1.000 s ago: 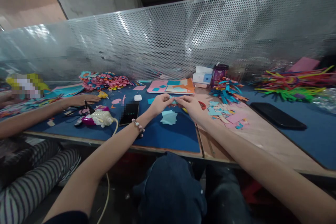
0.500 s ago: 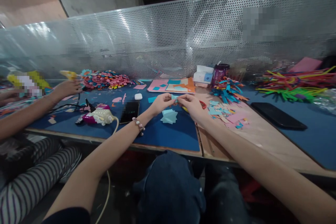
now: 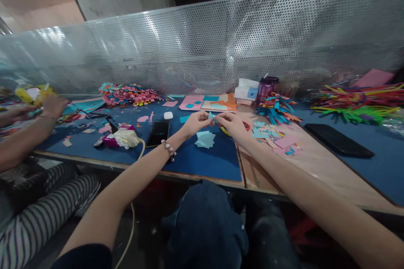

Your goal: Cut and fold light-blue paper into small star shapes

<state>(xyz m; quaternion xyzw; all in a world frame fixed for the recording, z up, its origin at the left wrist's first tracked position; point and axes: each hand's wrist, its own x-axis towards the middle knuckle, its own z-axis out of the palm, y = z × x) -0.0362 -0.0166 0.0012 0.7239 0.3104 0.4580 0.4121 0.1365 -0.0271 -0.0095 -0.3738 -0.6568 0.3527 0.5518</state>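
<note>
Both my hands meet over the blue table mat (image 3: 217,164). A small light-blue piece of paper (image 3: 211,116) is pinched between the fingers of my left hand (image 3: 198,122). My right hand (image 3: 229,123) closes its thumb and fingers on the right side of the same paper, whose lower part is partly hidden. Just below lies a small stack of light-blue paper squares (image 3: 205,139), fanned out at different angles. Red-and-yellow scissor-like handles (image 3: 246,126) show partly behind my right hand.
A phone (image 3: 158,133) and a white earbud case (image 3: 168,115) lie left of my hands. Paper scraps (image 3: 268,132) and a black phone-like slab (image 3: 339,139) are at right. A power strip (image 3: 121,136) with a cable sits at left. Beside me, a co-worker's hand (image 3: 53,106) reaches toward a yellow box.
The paper in my hands now shows a pointed tip standing up. The co-worker's arm at left has moved back leftward, toward the yellow box. My view has shifted slightly.
</note>
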